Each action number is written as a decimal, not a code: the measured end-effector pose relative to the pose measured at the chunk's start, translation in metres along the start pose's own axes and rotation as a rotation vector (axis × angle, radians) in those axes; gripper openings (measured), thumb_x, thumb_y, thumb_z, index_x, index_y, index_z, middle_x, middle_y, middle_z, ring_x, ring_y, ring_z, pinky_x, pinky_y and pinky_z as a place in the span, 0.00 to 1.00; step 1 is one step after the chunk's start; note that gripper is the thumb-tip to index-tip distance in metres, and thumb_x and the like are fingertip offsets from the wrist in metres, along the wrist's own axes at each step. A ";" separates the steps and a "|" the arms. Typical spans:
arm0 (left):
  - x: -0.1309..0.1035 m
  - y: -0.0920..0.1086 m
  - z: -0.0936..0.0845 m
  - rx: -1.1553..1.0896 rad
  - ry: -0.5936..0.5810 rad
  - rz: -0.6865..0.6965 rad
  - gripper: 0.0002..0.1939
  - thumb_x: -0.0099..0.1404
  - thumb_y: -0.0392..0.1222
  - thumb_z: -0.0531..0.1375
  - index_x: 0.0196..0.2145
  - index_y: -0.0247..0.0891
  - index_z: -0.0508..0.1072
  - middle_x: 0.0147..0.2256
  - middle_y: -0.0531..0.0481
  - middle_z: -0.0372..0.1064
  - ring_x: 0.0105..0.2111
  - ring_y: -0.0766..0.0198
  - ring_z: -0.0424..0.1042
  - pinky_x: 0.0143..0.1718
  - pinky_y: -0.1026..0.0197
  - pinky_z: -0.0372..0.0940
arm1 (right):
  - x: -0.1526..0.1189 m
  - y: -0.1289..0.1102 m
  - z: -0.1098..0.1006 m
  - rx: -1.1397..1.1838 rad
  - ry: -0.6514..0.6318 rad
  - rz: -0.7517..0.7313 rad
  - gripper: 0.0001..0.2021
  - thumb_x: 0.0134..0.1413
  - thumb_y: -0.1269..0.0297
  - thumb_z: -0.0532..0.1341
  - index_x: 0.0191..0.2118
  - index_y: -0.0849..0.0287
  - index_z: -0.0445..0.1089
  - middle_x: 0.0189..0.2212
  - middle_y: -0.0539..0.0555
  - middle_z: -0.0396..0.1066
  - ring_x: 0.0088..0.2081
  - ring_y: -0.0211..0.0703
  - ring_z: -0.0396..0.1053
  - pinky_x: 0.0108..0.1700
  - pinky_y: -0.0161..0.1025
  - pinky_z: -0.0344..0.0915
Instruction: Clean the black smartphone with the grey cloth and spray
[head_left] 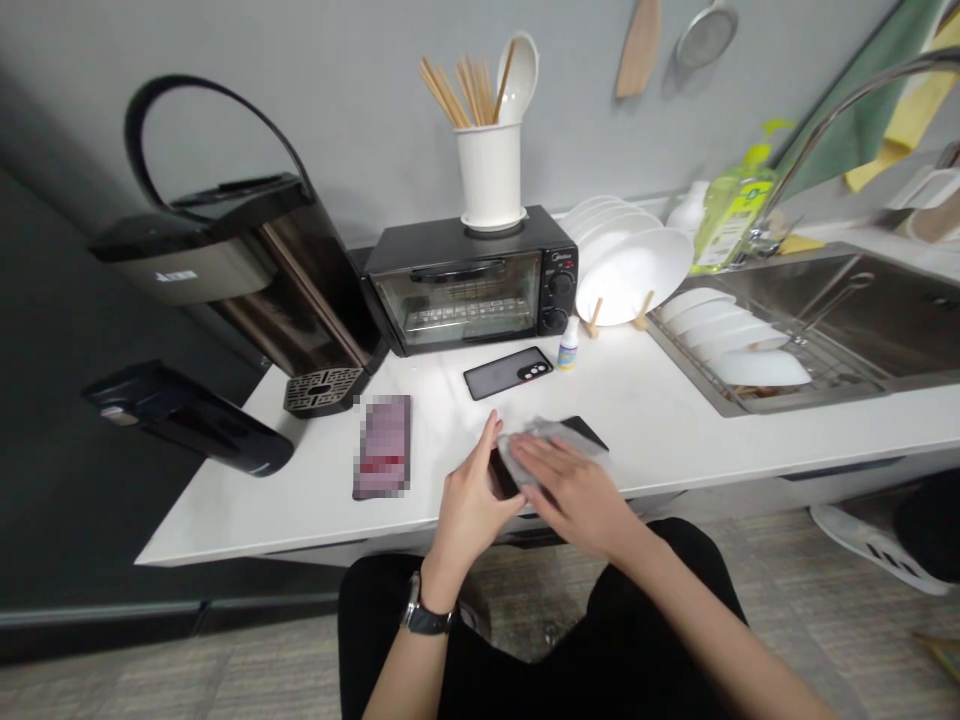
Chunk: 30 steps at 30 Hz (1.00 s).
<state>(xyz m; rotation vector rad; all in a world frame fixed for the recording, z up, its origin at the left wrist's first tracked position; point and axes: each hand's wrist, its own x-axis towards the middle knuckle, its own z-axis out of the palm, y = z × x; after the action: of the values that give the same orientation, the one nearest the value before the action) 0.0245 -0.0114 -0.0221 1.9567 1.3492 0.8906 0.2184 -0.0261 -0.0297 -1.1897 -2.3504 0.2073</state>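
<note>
My left hand (pixel 471 505) grips the near left end of a dark, flat smartphone (pixel 504 480), with the thumb and a finger spread around its edges. Pressed over the phone's face is a thin pale-grey wipe (pixel 576 440), under the flattened fingers of my right hand (pixel 574 490). Most of the phone is covered by the wipe and hand; a black far corner shows. Just beyond lies a translucent phone case (pixel 506 374) with a black rim and camera cut-outs. A small white spray bottle (pixel 568 345) stands upright beside it.
Left on the counter (pixel 292 510) lie another phone (pixel 386 445), partly pixelated, and a dark flask (pixel 202 420) near a drinks dispenser (pixel 300 280). Behind are a toaster oven (pixel 465 290) and plates (pixel 634 275). Right is a sink (pixel 862 330) with bowls (pixel 750 350).
</note>
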 end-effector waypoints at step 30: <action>0.010 0.049 -0.001 0.008 0.478 0.373 0.06 0.68 0.33 0.66 0.42 0.40 0.82 0.39 0.50 0.83 0.38 0.63 0.83 0.44 0.64 0.76 | 0.020 0.011 -0.011 0.329 0.481 0.085 0.24 0.75 0.56 0.48 0.72 0.49 0.55 0.61 0.58 0.72 0.62 0.53 0.69 0.69 0.61 0.58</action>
<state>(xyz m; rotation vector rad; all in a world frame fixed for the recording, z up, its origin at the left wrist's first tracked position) 0.0530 -0.0172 0.0183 2.1228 1.2424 1.6137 0.2220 -0.0046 -0.0168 -1.0402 -1.7726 0.2874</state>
